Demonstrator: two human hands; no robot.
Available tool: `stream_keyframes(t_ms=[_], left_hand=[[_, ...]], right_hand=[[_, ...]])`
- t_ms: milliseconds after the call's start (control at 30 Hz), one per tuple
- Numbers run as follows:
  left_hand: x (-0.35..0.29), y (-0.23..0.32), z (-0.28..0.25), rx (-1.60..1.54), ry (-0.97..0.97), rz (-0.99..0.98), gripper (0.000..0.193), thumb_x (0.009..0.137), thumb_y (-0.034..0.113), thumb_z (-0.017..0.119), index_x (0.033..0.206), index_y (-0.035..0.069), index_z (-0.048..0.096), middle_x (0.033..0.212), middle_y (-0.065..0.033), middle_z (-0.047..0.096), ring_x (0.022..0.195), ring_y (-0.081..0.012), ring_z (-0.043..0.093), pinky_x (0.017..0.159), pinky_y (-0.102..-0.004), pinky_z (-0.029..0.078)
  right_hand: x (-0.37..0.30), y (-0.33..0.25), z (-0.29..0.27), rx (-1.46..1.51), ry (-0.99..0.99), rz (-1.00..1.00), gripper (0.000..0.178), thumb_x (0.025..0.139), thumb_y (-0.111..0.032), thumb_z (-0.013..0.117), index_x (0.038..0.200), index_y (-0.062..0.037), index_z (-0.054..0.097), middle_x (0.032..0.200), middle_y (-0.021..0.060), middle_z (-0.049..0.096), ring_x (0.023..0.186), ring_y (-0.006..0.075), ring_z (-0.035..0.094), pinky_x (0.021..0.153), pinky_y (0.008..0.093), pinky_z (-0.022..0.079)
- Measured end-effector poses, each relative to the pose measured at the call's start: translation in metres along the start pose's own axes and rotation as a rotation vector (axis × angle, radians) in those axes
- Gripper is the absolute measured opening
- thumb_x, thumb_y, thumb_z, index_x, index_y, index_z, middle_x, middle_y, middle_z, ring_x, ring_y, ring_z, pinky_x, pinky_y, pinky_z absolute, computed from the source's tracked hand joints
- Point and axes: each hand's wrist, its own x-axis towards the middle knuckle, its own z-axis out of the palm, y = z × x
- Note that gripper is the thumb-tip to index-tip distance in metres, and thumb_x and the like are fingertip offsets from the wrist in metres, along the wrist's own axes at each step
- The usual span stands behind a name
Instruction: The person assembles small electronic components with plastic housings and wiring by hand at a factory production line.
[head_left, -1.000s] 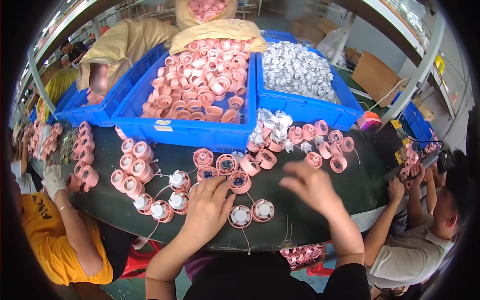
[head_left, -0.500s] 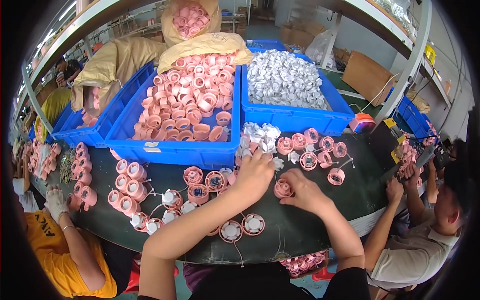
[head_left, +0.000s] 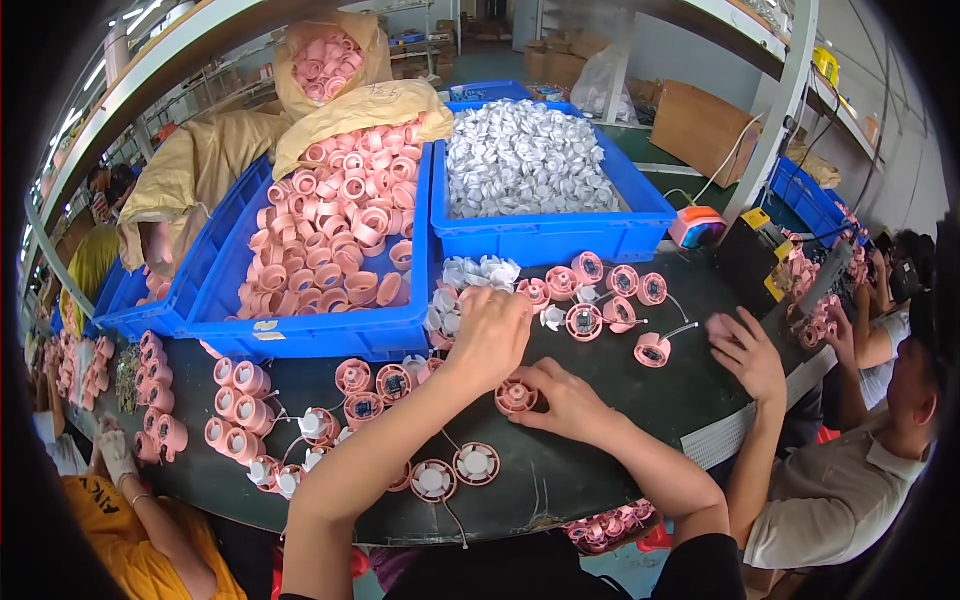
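Observation:
My right hand (head_left: 570, 402) is closed around the rim of a pink round fan housing (head_left: 515, 397) on the dark green tabletop, its hub and spokes facing up. My left hand (head_left: 492, 335) is just beyond it, at the near edge of a small heap of white fan blades (head_left: 478, 272). Its fingers are curled, and their tips and anything between them are hidden. Several pink housings with small circuit boards (head_left: 584, 322) and wires lie to the right of the heap. More housings with boards (head_left: 363, 408) sit left of my left forearm, partly covered by it.
Behind stand a blue bin (head_left: 310, 340) of pink rings and a blue bin (head_left: 560, 243) of white blades. Stacked pink housings (head_left: 240, 410) and fans with white blades (head_left: 434, 481) lie left and near. A co-worker's hand (head_left: 750, 355) reaches in from the right.
The whole view has shifted, so the bins appear further left. My right hand stays on the pink housing. The right-hand co-worker's hand has come over the table with a blurred pink piece.

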Motion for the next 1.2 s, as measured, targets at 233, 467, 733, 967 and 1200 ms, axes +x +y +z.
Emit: stream_keyframes(t_ms=[233,467,733,967,1200], left_hand=[[-0.046,0.023,-0.086,-1.028,0.072,-0.716,0.015,0.091,0.019,0.049,0.100,0.009,0.043,0.077,-0.0014,0.048,0.060,-0.0055,0.043,0.047,-0.0217,0.034],[-0.113,0.039,-0.124,-1.500,0.393,-1.073,0.020,0.091,0.024,0.043,0.106,0.010,0.044,0.096,-0.0051,0.050,0.075,-0.0141,0.052,0.056,-0.0237,0.041],[-0.134,0.048,-0.110,-1.465,0.463,-0.807,0.032,0.088,0.022,0.040,0.111,0.002,0.047,0.124,-0.0187,0.051,0.116,-0.0266,0.050,0.096,-0.0393,0.042],[-0.149,0.059,-0.118,-1.591,0.418,-0.821,0.047,0.083,0.017,0.034,0.124,-0.002,0.041,0.133,-0.0174,0.044,0.117,-0.0234,0.049,0.098,-0.0368,0.041],[-0.153,0.058,-0.121,-1.692,0.448,-0.713,0.050,0.083,0.021,0.033,0.128,-0.003,0.039,0.136,-0.0176,0.042,0.120,-0.0246,0.047,0.100,-0.0374,0.039]], right_hand=[[0.002,-0.018,0.002,-0.015,-0.026,-0.064,0.044,0.074,-0.021,0.072,0.113,-0.0051,0.058,0.105,0.0130,0.050,0.084,0.0293,0.060,0.071,0.0372,0.052],[0.005,-0.026,0.015,-0.159,0.139,-0.155,0.041,0.069,-0.018,0.075,0.105,-0.0092,0.058,0.097,0.0102,0.059,0.087,0.0297,0.060,0.071,0.0366,0.052],[0.019,-0.133,0.010,-0.020,-0.025,-0.457,0.050,0.065,-0.013,0.072,0.112,-0.0087,0.054,0.102,0.0139,0.048,0.084,0.0306,0.061,0.067,0.0368,0.055],[0.028,-0.143,0.040,0.220,0.031,-0.547,0.059,0.064,-0.016,0.079,0.115,-0.0014,0.053,0.102,0.0139,0.056,0.086,0.0303,0.062,0.067,0.0342,0.054],[0.028,-0.147,0.039,0.154,0.048,-0.608,0.063,0.059,-0.010,0.082,0.116,-0.0003,0.056,0.108,0.0138,0.054,0.091,0.0241,0.060,0.068,0.0306,0.053]])
